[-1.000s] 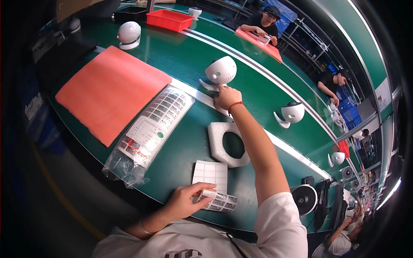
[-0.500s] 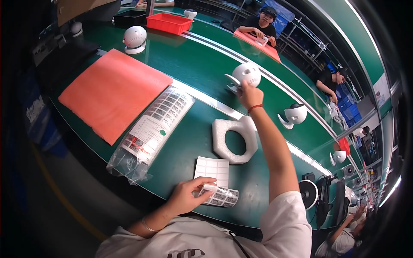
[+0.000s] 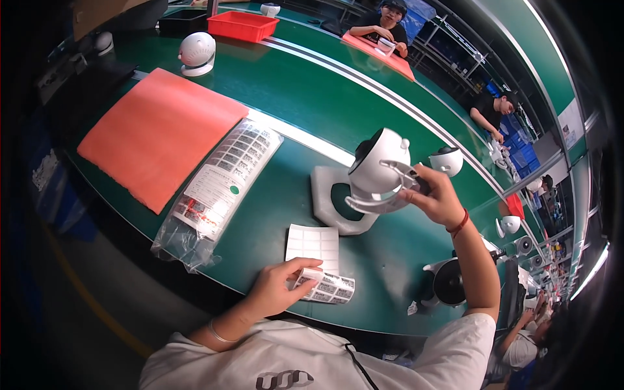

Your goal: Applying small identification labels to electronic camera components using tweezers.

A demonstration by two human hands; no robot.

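Curled white label strip with black-printed cells [image 3: 330,290], under the left hand [image 3: 279,289]; print too small to read. Clear plastic bag [image 3: 174,250]: rows of black-printed white labels [image 3: 250,148], a white paper slip with fine lines of print [image 3: 211,184], red marks [image 3: 195,213], round green sticker [image 3: 234,190]. No wording legible there either. White cloth shirt [image 3: 214,364]: dark curved-loop motif [image 3: 285,379].

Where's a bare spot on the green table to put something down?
One is between the label bag and the foam ring; another, right of the label sheet, left of the round black thing. It's crowded around the left hand, which holds that sheet.
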